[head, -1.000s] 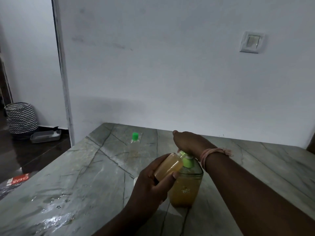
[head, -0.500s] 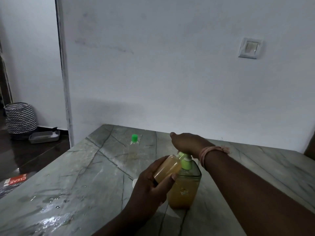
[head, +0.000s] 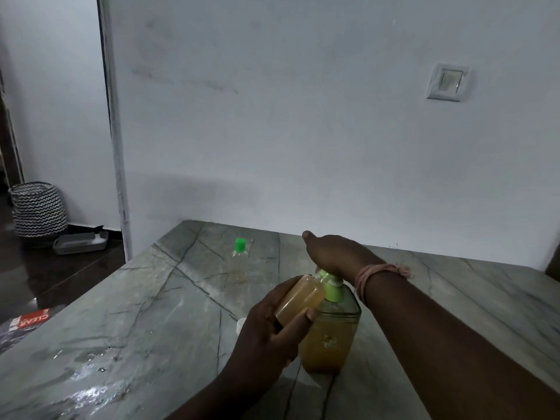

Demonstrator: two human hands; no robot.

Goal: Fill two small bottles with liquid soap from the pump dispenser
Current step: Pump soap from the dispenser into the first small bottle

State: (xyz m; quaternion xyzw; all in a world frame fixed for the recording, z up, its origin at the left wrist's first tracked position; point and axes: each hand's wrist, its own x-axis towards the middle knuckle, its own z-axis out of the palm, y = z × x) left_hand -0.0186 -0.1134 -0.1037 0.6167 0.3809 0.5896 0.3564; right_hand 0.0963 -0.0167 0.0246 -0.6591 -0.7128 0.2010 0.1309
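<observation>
Over on the left of the bench there's a green-capped small bottle standing by itself, looks nearly empty, so that's probably next. Your left hand grips the tilted amber bottle, mouth up at the pump dispenser spout. Your right hand lies flat, fingers straight, on the pump head, so you're mid-fill; it looks nearly full, so go easy and keep the mouth lined up.

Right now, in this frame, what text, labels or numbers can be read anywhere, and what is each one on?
"CLEAR", white letters seen upside down on a red packet on the floor at far left; smaller print beside it is too blurred to read.
The pump dispenser bears only a small pale emblem, with no legible words.
The small bottle in the left hand and the capped bottle show no readable label.
</observation>
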